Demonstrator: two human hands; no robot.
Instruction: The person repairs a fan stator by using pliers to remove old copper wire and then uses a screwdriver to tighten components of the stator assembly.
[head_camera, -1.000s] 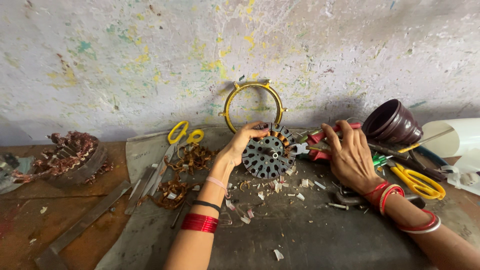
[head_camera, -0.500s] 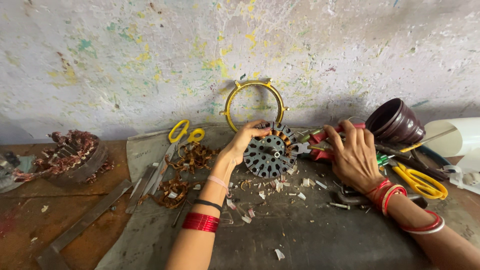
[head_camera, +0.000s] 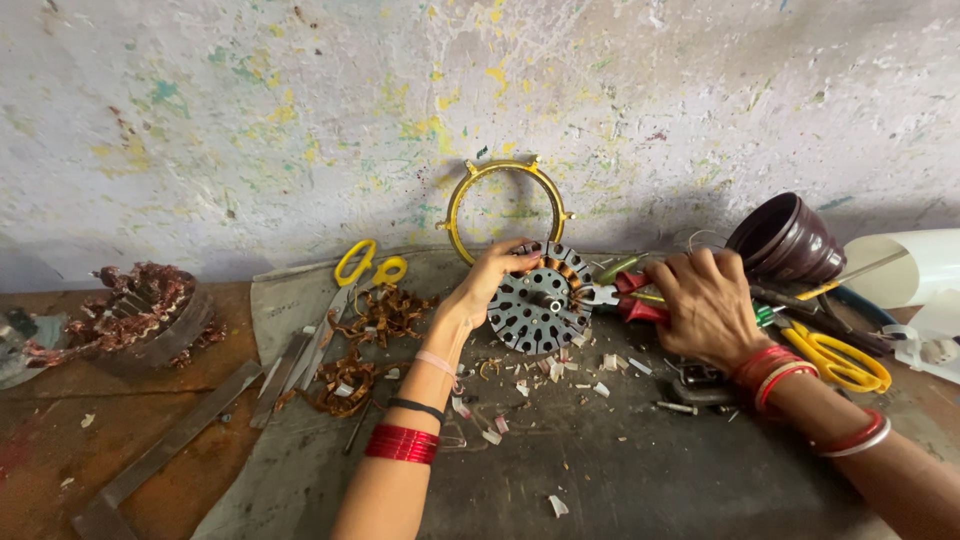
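left hand grip clamped on the stator disc; just beside the disc, right hand grip closed around red-handled pliers

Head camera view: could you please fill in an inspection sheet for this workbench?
Surface: grey mat littered with pale scraps.
Job's things: slotted round metal core tilted on edge; red-handled pliers at its right side.
Clutter: yellow scissors, copper wire scraps, dark bowl, yellow ring.
Grippers: left hand grips the core; right hand grips the pliers.
Cables: nothing seen.
Surroundings: paint-flecked wall.
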